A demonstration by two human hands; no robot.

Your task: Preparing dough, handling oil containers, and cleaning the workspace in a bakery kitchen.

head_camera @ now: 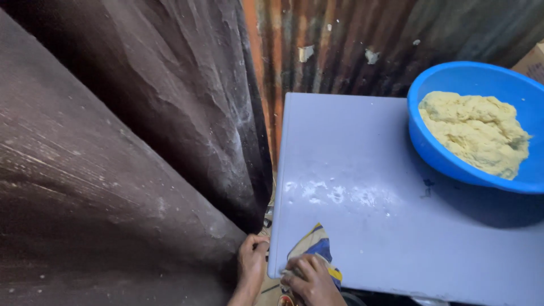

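My left hand [251, 262] grips the near left edge of a grey-blue table [396, 226], fingers curled around it. My right hand [310, 279] presses down on a crumpled cloth [315, 243] patterned in yellow, blue and white, lying at the table's near left corner. A smear of white flour [337, 194] marks the tabletop a little beyond the cloth. At the far right stands a blue plastic bowl [442, 156] holding a large lump of pale yellow dough [476, 131].
A dark, dusty curved surface [124, 158], speckled with flour, fills the left half of the view right beside the table. Rusty corrugated metal sheeting [351, 45] rises behind the table. A cardboard corner [534, 61] shows at the far right.
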